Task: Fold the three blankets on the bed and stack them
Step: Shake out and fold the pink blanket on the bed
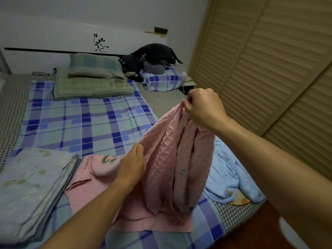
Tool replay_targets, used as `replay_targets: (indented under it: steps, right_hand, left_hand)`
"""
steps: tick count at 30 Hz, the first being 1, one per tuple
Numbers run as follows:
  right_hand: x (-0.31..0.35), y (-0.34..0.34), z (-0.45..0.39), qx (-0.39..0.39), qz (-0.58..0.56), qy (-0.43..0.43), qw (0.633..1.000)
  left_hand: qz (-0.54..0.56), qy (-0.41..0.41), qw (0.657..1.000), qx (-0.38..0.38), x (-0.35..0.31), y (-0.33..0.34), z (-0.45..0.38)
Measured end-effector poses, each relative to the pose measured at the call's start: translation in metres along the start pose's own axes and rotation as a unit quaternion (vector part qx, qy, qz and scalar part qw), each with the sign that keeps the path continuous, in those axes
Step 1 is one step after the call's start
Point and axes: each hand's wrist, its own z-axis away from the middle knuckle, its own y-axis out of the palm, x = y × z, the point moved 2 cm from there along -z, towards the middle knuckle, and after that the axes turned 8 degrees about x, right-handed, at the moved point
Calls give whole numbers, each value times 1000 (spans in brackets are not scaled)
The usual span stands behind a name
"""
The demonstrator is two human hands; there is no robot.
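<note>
A pink textured blanket [161, 168] hangs bunched over the near part of the bed, its lower end lying flat on the sheet. My right hand [203, 106] is shut on its top corner, lifted above the bed. My left hand [133, 164] lies flat against the blanket's left edge lower down; whether its fingers grip the cloth is hidden. A pale blue floral blanket [30, 186] lies folded at the near left. A light blue blanket [228, 177] lies crumpled at the bed's right edge, partly behind the pink one.
The bed carries a blue plaid sheet [80, 123]. Two green pillows [93, 78], a plaid pillow [161, 79] and a dark plush toy [150, 56] sit by the white headboard [71, 38]. Louvred wardrobe doors [269, 69] stand close on the right.
</note>
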Motion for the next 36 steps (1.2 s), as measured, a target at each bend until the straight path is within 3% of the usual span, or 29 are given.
replay_targets:
  steps: [2, 4, 11, 14, 18, 19, 22, 24, 28, 36]
  right_hand:
    - [-6, 0, -2, 5, -16, 19, 1000]
    - [-5, 1, -2, 7, -26, 23, 999]
    - [11, 0, 1, 12, -25, -2, 1000]
    - [3, -1, 4, 7, -36, 15, 999]
    - [-16, 3, -1, 14, -52, 63, 997]
    - [-20, 5, -2, 18, -58, 76, 995]
    - [-18, 13, -5, 40, -67, 87, 993]
    - [-9, 18, -5, 51, -69, 69, 994]
    - [7, 23, -7, 54, -57, 27, 997]
    - [4, 22, -3, 51, -53, 9, 997]
  left_hand:
    - [-28, 80, 996, -22, 10, 1, 10]
    - [-52, 100, 994, -6, 8, 7, 14]
    - [2, -97, 994, 52, -22, 17, -22]
    - [14, -121, 991, 58, 5, 5, -26]
    - [41, -20, 999, 25, 24, -10, 7]
    - [51, 3, 998, 38, 21, -12, 22]
    - [46, 77, 981, 172, -18, -8, 68]
    - [2, 131, 975, 177, -54, 3, 76]
    - [74, -3, 989, 125, -81, 24, 39]
    - [23, -149, 980, 129, -73, 31, 7]
